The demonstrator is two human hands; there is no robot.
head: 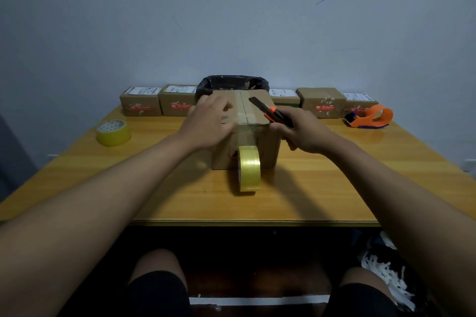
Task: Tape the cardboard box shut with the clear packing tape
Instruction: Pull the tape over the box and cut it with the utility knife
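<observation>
A brown cardboard box (260, 116) stands mid-table with its top flaps closed. A strip of clear tape runs along the top seam and down the front face to a yellowish tape roll (249, 168), which stands on edge against the box front. My left hand (210, 123) lies flat on the left part of the box top, fingers spread by the seam. My right hand (301, 131) grips an orange and black utility knife (270, 112), its blade end pointing up-left over the box's right flap.
A second tape roll (113, 132) lies flat at the table's left. An orange tape dispenser (371, 117) sits at the right. Several small labelled cartons (140, 103) line the back edge beside a black-lined bin (233, 83). The table's front edge (252, 222) is near my knees.
</observation>
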